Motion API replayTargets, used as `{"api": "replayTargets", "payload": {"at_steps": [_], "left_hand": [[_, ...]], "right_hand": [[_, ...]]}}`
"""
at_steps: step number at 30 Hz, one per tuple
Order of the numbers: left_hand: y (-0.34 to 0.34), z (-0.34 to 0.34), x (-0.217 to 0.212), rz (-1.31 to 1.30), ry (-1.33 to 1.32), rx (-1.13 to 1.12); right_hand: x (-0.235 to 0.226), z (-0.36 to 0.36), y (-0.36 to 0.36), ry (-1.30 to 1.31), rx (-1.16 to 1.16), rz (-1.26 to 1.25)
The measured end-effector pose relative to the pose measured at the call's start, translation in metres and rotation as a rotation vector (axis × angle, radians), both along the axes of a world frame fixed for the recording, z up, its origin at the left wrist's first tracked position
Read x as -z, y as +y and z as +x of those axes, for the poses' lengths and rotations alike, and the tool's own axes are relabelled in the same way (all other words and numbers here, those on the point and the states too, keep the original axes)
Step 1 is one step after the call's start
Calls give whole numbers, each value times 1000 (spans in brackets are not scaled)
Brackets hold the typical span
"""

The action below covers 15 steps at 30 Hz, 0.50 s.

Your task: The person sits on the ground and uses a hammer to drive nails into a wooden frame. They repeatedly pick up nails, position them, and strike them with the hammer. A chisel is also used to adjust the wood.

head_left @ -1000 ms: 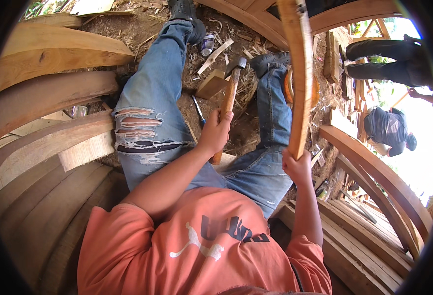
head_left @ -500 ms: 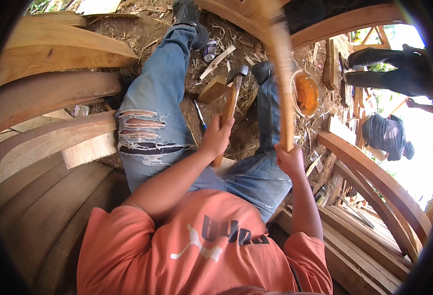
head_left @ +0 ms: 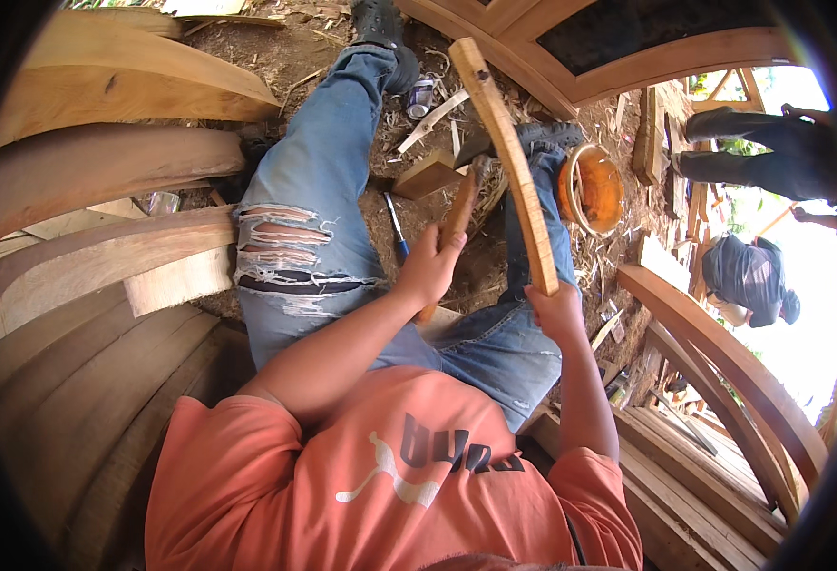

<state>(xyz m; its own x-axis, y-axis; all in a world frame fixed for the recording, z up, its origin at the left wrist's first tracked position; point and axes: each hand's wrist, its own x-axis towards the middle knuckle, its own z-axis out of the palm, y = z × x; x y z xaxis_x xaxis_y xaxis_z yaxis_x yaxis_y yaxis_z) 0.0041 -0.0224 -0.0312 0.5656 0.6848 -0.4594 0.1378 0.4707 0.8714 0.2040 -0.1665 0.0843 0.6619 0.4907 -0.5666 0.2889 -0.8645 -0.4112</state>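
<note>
My left hand (head_left: 428, 273) is closed around the handle of a hammer (head_left: 459, 209), its head pointing away from me between my knees. In my right hand (head_left: 555, 310) is the near end of a long, slightly curved wooden strip (head_left: 506, 143), raised over my right leg and slanting away to the left. The strip's far end stands past the hammer's head, apart from it. A wooden block (head_left: 425, 175) sits on the ground beyond my left hand. Near it lies a slim tool with a blue handle (head_left: 400, 243), perhaps a chisel.
An orange bucket (head_left: 597, 195) stands by my right leg. A small can (head_left: 420, 98) lies among wood shavings. Curved timbers (head_left: 124, 181) are stacked at left, more planks (head_left: 732, 352) at right. A framed wooden panel (head_left: 666, 57) is at the far side. Two people (head_left: 747, 271) are at right.
The wooden strip's far end has swung left and its motion blur is gone. The hammer's head has shifted a little right and nearer. Both hands keep their holds.
</note>
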Motion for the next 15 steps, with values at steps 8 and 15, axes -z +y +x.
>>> {"api": "replayTargets", "payload": {"at_steps": [8,15], "left_hand": [[2,1,-2,-6,42,-16],[-4,3,-3,46,22,-16]], "right_hand": [[-15,6,-4,153,239,516],[-6,15,1,-24,149,156]]}}
